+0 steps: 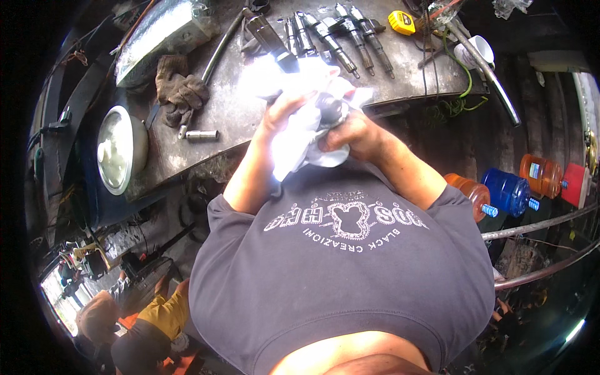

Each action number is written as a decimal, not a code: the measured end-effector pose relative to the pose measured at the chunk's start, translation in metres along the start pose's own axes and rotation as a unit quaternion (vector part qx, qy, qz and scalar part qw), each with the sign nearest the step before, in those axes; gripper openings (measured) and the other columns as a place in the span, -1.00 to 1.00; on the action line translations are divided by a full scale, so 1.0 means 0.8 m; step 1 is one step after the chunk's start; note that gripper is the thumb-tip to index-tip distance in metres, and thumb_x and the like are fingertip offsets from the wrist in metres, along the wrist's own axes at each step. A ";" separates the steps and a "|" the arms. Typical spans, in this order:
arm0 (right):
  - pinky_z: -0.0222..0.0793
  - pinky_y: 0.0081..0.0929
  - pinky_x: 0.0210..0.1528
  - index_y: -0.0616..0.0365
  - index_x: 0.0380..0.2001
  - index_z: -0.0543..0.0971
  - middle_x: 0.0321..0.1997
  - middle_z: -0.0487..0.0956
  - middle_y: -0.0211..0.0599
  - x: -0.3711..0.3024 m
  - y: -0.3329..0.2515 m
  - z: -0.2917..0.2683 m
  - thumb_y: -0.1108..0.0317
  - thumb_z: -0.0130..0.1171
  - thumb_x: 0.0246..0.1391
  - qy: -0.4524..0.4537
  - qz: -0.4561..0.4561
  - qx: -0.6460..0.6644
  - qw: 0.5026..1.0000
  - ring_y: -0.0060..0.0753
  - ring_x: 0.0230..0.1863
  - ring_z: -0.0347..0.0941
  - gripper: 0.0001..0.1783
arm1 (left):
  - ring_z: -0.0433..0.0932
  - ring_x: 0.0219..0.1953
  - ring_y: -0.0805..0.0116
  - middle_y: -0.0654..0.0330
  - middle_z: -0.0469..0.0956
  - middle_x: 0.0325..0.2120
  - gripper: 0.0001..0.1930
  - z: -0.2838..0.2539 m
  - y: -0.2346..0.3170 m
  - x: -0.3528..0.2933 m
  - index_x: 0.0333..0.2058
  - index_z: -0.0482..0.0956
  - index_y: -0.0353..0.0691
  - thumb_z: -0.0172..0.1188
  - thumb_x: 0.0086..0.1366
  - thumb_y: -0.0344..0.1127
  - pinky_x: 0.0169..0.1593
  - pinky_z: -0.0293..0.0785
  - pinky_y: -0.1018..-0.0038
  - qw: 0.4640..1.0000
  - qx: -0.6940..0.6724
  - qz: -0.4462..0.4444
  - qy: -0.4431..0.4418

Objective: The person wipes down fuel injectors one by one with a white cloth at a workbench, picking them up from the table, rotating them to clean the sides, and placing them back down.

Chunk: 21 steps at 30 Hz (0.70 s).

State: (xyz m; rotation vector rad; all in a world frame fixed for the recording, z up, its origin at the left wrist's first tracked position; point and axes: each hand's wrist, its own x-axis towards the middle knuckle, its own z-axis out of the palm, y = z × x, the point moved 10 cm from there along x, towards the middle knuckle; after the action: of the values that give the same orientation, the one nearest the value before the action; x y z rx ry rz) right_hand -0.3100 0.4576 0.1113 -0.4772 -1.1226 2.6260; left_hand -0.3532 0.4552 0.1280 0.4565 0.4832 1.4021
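two bare hands meet at the near edge of the workbench (400, 72), and from where i stand they share one bundle: a white cloth (294, 140) with a dark rounded piece (330, 107) poking out between them. the left hand (282, 114) has its fingers bent in around the cloth on its side, though hard glare washes out their tips and i can't tell how tightly they press. the right hand (355, 132) is curled closed, gripping cloth just below the dark piece, thumb side inward. loose folds of the cloth hang between the wrists, in front of a dark printed t-shirt (350, 281).

beyond the hands, a row of metal injector-like parts (328, 42) lies side by side on the bench, with a thicker dark cylinder (270, 39) at its left end, its lower tip lost in the glare. a yellow tape measure (401, 22) sits to the right of the row. over on the left i see a crumpled brown glove (178, 87), a long bar (223, 49) slanting beside it, a short metal socket (202, 135) and a pale round bowl (114, 150). off to the right are orange and blue water jugs (506, 190); behind, at lower left, a co-worker in a yellow top (161, 317) bends over
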 end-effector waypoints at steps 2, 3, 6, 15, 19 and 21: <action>0.34 -0.45 -0.11 0.20 -0.16 0.45 -0.27 0.52 -0.28 0.002 -0.029 -0.007 0.55 0.17 -0.41 0.041 -0.062 -0.164 0.984 -0.42 -0.23 0.43 -0.46 | 0.41 -0.05 0.26 0.02 0.44 -0.13 -0.60 -0.039 0.009 0.015 0.02 0.28 -0.35 -0.05 0.24 -0.30 0.03 0.32 0.41 0.964 0.234 0.124 0.006; 0.34 -0.47 -0.15 0.22 -0.18 0.47 -0.29 0.54 -0.29 0.000 -0.050 -0.010 0.52 0.20 -0.39 0.079 -0.119 -0.322 0.936 -0.48 -0.27 0.44 -0.49 | 0.45 -0.09 0.29 0.03 0.48 -0.17 -0.67 -0.050 0.011 0.019 -0.04 0.36 -0.36 -0.02 0.23 -0.38 -0.01 0.36 0.43 0.957 0.247 0.143 0.050; 0.35 -0.51 -0.09 0.18 -0.12 0.43 -0.26 0.55 -0.32 -0.003 -0.051 -0.030 0.44 0.30 -0.42 0.133 -0.088 -0.393 0.906 -0.48 -0.23 0.46 -0.39 | 0.53 -0.17 0.35 0.05 0.56 -0.26 -0.78 -0.064 0.009 0.029 -0.17 0.53 -0.38 0.03 0.20 -0.55 -0.09 0.45 0.50 0.948 0.251 0.159 0.110; 0.40 -0.48 -0.26 0.28 -0.33 0.54 -0.33 0.56 -0.20 -0.038 -0.101 -0.024 0.55 0.12 -0.17 0.257 -0.291 -0.442 0.809 -0.44 -0.37 0.49 -0.77 | 0.50 -0.32 0.51 0.26 0.54 -0.36 -0.76 -0.080 0.057 0.022 -0.10 0.46 -0.33 -0.08 0.31 -0.42 -0.22 0.42 0.63 0.819 0.454 0.297 0.188; 0.33 -0.42 -0.06 0.33 -0.22 0.50 -0.16 0.51 -0.12 -0.051 -0.142 -0.001 0.54 0.07 -0.16 0.264 -0.390 -0.597 0.649 -0.21 -0.08 0.41 -0.68 | 0.49 -0.29 0.46 0.26 0.51 -0.35 -0.72 -0.071 0.035 0.018 -0.05 0.38 -0.33 -0.05 0.28 -0.39 -0.26 0.42 0.50 0.870 0.389 0.226 0.200; 0.28 -0.36 0.01 0.35 -0.18 0.47 -0.10 0.49 -0.08 -0.052 -0.152 0.013 0.48 0.06 -0.11 0.265 -0.451 -0.601 0.604 -0.14 -0.04 0.39 -0.66 | 0.50 -0.30 0.41 0.24 0.51 -0.36 -0.71 -0.038 0.042 0.013 -0.07 0.40 -0.33 0.01 0.22 -0.41 -0.28 0.41 0.41 0.819 0.479 0.259 0.183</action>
State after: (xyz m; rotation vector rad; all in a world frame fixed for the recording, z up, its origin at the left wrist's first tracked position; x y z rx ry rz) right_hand -0.2644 0.5181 0.2155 -0.5774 -1.9843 0.5213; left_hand -0.3969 0.4698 0.1217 1.2084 1.4966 1.7049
